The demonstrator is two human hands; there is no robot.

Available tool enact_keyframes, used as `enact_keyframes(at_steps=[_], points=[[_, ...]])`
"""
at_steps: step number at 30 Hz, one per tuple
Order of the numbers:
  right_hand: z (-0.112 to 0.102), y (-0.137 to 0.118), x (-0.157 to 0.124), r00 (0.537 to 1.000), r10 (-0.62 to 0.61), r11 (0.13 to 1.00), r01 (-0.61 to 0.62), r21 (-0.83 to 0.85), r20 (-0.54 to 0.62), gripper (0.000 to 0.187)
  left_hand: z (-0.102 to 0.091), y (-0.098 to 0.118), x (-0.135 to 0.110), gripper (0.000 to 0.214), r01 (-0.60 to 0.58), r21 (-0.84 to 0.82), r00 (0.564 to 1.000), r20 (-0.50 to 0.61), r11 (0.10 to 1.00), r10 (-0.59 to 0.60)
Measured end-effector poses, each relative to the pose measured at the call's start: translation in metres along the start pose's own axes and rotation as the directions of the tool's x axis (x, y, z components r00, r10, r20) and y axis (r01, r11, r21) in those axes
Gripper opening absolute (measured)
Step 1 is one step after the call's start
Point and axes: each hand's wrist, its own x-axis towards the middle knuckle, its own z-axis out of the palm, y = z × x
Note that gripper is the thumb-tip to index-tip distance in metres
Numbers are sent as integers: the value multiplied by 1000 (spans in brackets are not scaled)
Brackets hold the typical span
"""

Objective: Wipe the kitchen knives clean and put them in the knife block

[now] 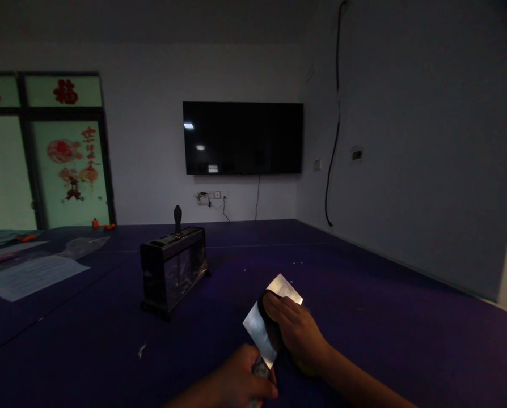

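A cleaver with a broad shiny blade (256, 328) is held out over the purple table at the bottom centre. Around its handle (261, 367), my left hand (241, 375) is closed, with the fingers wrapped. My right hand (298, 331) presses a dark pad (267, 323) with a yellowish edge, which looks like a sponge, flat against the blade. The palm side of that hand and most of the pad are hidden. Left of the cleaver stands a knife block (174, 272) with a black frame and clear sides. A dark handle (177, 218) sticks up from its top.
Printed paper (36, 276) and clear plastic wrap (83, 246) lie on the table (355, 351) at left. Small orange items (95, 223) sit near its far edge. A white scrap (142, 351) lies in front of the block. A black cable (335, 153) hangs along the right wall.
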Motion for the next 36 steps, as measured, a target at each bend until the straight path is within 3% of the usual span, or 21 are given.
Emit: enact_keyframes(at_steps=[9,21,30,36], points=[[2,2,0,1000,20,1000,-20,-13,-10,37,-2,1,0,24,0,50,1000,20,999,-1],[6,24,0,965,255,958,-261,-115,-66,47,-2,0,-2,23,-12,81,999,54,997,8],[2,31,0,948,317,939,-319,-128,-37,52,-3,1,-4,24,0,85,998,66,996,-6],[4,31,-2,947,321,937,-320,-143,-17,51,-1,-1,-4,23,-28,47,999,19,999,27]])
